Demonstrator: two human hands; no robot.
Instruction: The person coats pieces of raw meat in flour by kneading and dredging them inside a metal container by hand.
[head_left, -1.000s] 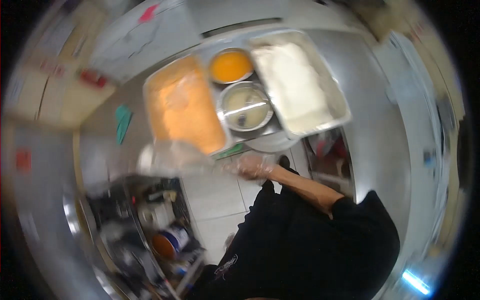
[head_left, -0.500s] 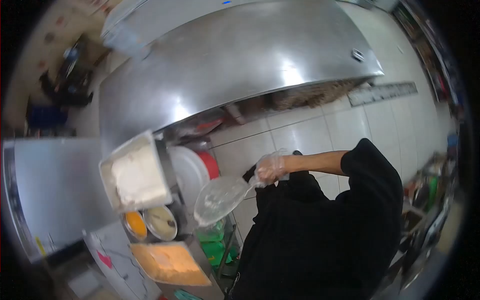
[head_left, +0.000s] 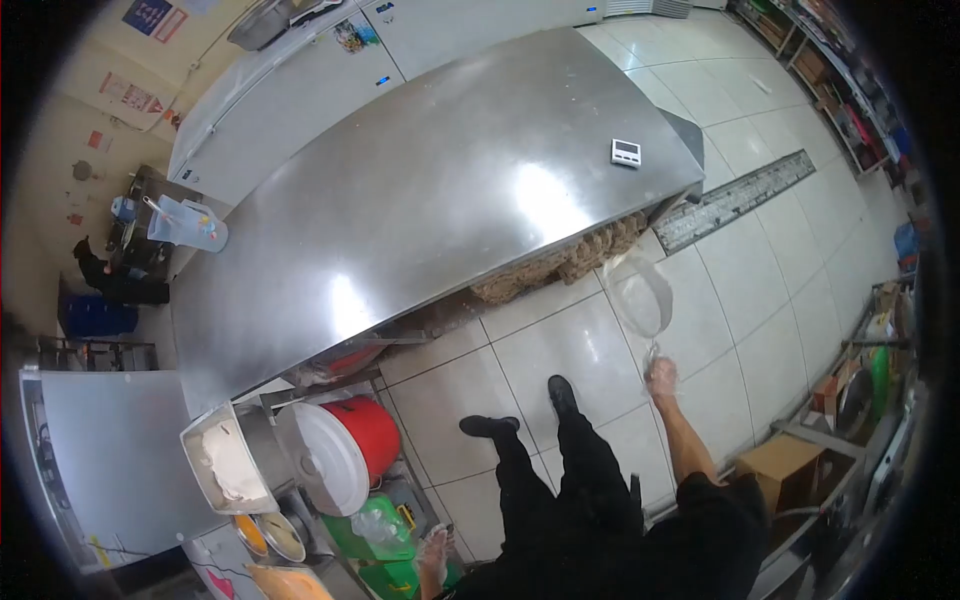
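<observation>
Out over the floor tiles, my right hand, in a clear plastic glove, is closed around the thin handle of a round, see-through sieve. The sieve's pale bowl points away from me, towards the table. Low in the view, my left hand is also gloved and looks open, fingers loosely apart, with nothing seen in it. It is beside green plastic and a clear plastic bag. Further left stands a white tub holding white powder.
A long steel table carries a timer and a clear jug. By its near end are a red bucket, bowls and an orange-filled tray. A shelf with a cardboard box stands right. A person is far left.
My right hand has swung the sieve from near the white tub out to the right, over the floor. My left hand has come into view. The camera view has shifted and widened.
</observation>
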